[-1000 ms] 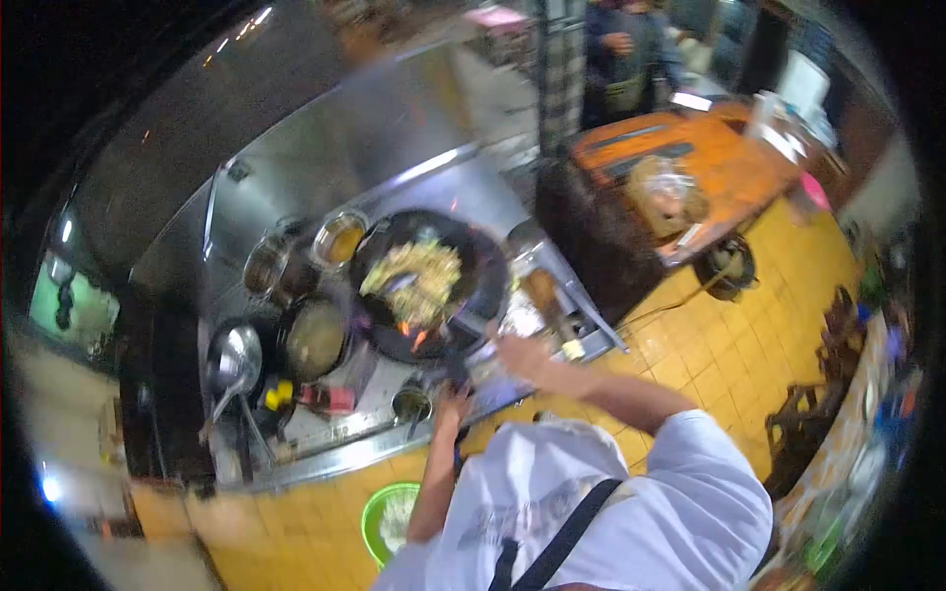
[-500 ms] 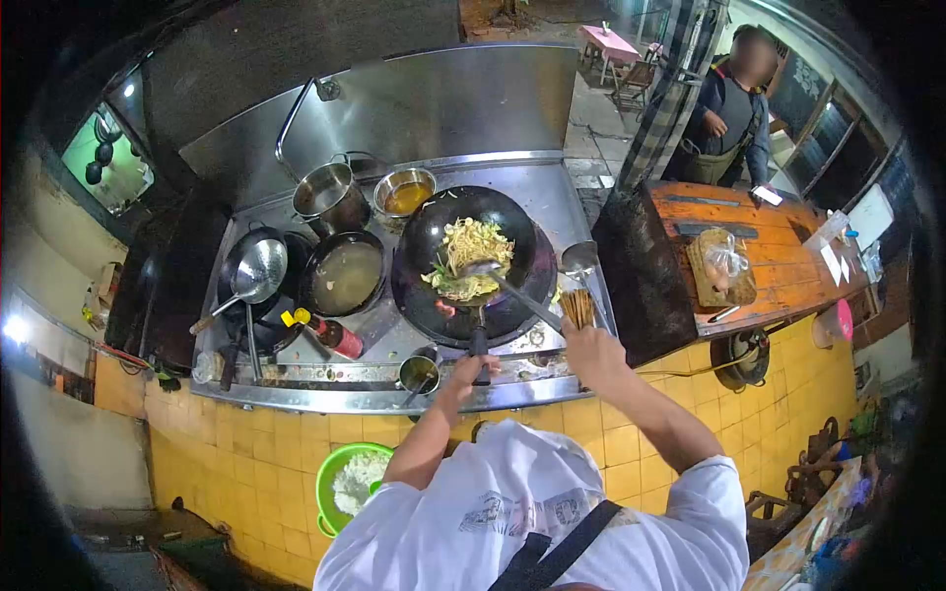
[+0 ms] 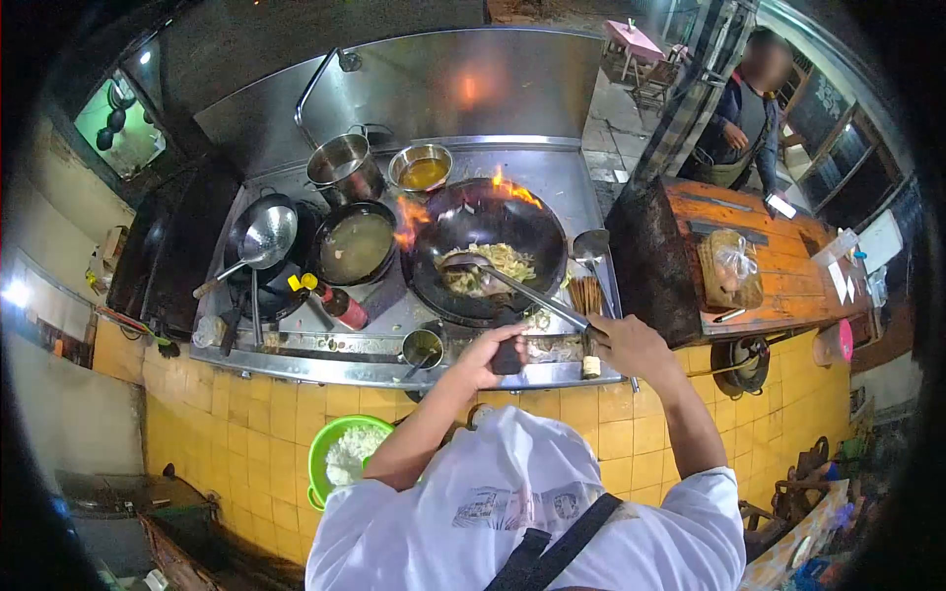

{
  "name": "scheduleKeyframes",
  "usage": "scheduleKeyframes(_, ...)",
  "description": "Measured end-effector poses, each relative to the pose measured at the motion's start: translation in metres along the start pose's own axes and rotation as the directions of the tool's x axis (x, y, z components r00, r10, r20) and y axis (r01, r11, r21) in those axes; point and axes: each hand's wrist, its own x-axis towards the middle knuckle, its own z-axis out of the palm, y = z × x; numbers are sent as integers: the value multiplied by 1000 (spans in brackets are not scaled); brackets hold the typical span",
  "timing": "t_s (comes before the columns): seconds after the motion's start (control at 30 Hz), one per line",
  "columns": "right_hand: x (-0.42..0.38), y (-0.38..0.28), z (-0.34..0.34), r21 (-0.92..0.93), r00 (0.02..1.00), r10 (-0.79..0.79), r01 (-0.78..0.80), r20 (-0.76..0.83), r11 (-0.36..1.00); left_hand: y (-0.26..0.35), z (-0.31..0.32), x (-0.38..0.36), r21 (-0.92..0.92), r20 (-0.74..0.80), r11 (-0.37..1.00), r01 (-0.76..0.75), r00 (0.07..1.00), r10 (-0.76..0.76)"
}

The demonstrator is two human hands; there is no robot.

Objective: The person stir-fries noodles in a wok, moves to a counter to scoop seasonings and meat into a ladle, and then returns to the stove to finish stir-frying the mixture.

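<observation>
A black wok point(image 3: 448, 222) sits on the burner with noodles and greens point(image 3: 507, 262) low in its bowl. Orange flames point(image 3: 512, 189) rise at its far rim and left side. My left hand point(image 3: 490, 357) is closed round the dark wok handle point(image 3: 508, 356) at the near side. In my right hand point(image 3: 631, 347) is the handle of a long metal ladle point(image 3: 532, 294), whose bowl rests among the noodles. A bundle of thin sticks point(image 3: 587, 295) and a small bottle point(image 3: 591, 366) stand just beyond that hand.
Left of the wok are a pan of cloudy liquid point(image 3: 355, 246), a pot point(image 3: 345, 169), a bowl of amber liquid point(image 3: 422, 171), a red bottle point(image 3: 345, 309) and a strainer point(image 3: 269, 236). Rice fills a green basin point(image 3: 317, 463) below. Another person point(image 3: 737, 138) stands behind the wooden counter point(image 3: 798, 286).
Flames have appeared around the wok. The noodles have gathered toward its near side, and the wok looks tilted differently. My right hand has shifted right with the ladle.
</observation>
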Motion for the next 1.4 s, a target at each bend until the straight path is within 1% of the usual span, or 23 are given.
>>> scheduleKeyframes(0.07,-6,0,9,60,997,-65,67,-37,996,-6,-60,20,68,3,996,-58,998,58)
scheduleKeyframes(0.1,-12,-4,14,28,997,-39,41,-63,999,-15,-81,31,107,-80,987,-124,988,133)
scheduleKeyframes(0.17,-13,-10,32,-37,998,33,-34,-50,999,-38,-78,33,290,-239,953,-91,957,164)
scheduleKeyframes(0.2,-10,-12,36,-112,994,98,-102,-41,989,-52,-30,-1,273,-283,956,-108,941,187)
scheduleKeyframes(0.27,-9,-16,34,-131,992,102,-111,-73,985,-60,-10,-27,87,-160,990,112,982,-97)
scheduleKeyframes(0.33,-16,-10,44,-176,996,84,-89,-34,980,-49,-6,-32,247,-122,958,144,986,-117)
scheduleKeyframes(0.37,-13,-5,54,-219,996,78,-84,-36,972,-37,-22,-17,198,-98,978,67,994,-48)
scheduleKeyframes(0.4,-16,1,67,-295,986,23,-71,-164,953,-19,-44,5,145,-81,989,-8,996,20)
scheduleKeyframes(0.47,-11,17,96,-331,965,-42,-47,-257,942,1,-66,24,154,-157,982,-107,979,131)
scheduleKeyframes(0.5,-9,14,99,-314,967,-24,-59,-253,948,-4,-77,29,191,-112,970,-150,978,174)
scheduleKeyframes(0.6,0,20,75,-299,942,91,-193,-323,934,-35,-44,-16,197,-16,980,16,1000,-13)
scheduleKeyframes(0.67,-21,18,45,-191,910,86,-176,-405,966,-42,-48,-19,204,-173,972,117,982,-81)
scheduleKeyframes(0.73,-33,6,32,-90,913,142,-189,-383,978,-33,-87,18,103,-187,993,54,982,-34)
scheduleKeyframes(0.77,-30,4,40,-34,894,172,-204,-414,978,-28,-102,34,413,-113,907,-87,983,146)
scheduleKeyframes(0.83,-13,-2,66,67,869,222,-215,-441,974,-17,-127,68,498,-37,836,-231,957,286)
scheduleKeyframes(0.9,24,-5,103,3,876,213,-235,-432,972,-7,-142,85,554,16,784,-279,946,325)
scheduleKeyframes(0.97,59,1,137,-102,907,230,-281,-353,954,-3,-142,99,494,-109,825,-275,922,372)
scheduleKeyframes(1.07,85,10,137,-46,932,244,-265,-267,963,-3,-126,85,504,-160,816,-283,898,410)
scheduleKeyframes(1.1,82,16,134,-44,931,248,-269,-268,962,-6,-144,98,594,-129,736,-325,865,485)
scheduleKeyframes(1.2,68,5,120,119,922,241,-215,-302,969,-10,-144,80,706,-218,676,-212,843,492)
scheduleKeyframes(1.27,70,3,151,278,843,446,-370,-300,886,-14,-146,71,783,-154,573,-240,819,553)
scheduleKeyframes(1.33,79,-6,173,414,898,389,-280,-207,866,-21,-147,62,755,-177,617,-219,839,514)
scheduleKeyframes(1.4,93,9,164,660,973,231,-166,-12,733,-21,-138,59,821,-149,522,-231,796,587)
